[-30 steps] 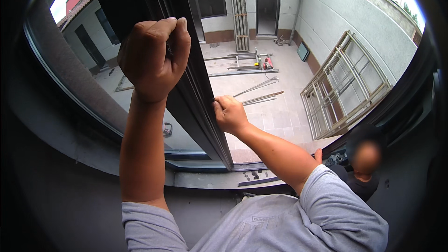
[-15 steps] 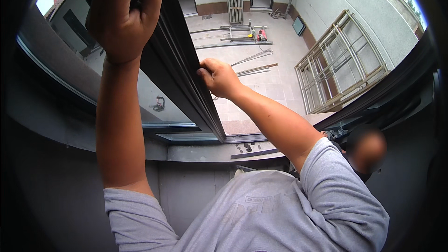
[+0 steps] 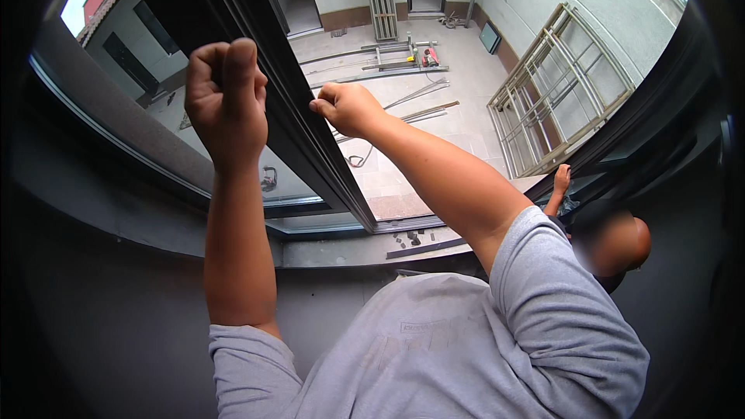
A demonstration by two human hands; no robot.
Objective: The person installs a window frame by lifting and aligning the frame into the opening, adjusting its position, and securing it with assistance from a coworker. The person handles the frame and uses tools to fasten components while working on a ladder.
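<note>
A dark window sash frame (image 3: 299, 120) runs diagonally from the upper left down to the sill. My right hand (image 3: 349, 109) is closed on its right edge, thumb and fingers pinching the profile. In front of the frame's left side my left hand (image 3: 227, 101) is raised, with fingers curled in and thumb up. Whatever the left fingers hold, if anything, is hidden from view. Below the hands, small dark pieces (image 3: 414, 238) and a dark strip (image 3: 427, 249) lie on the window sill (image 3: 376, 247).
At the right a co-worker's hand (image 3: 562, 178) reaches up beside the window opening. Outside, a metal frame rack (image 3: 555, 93) leans on the courtyard wall. Metal bars and a red tool (image 3: 429, 57) lie on the paving. A clamp-like object (image 3: 268, 178) shows through the left glass.
My left hand has come down from the upper part of the frame. My right hand stays on the frame edge, shifted slightly left in view. The co-worker's hand has risen.
</note>
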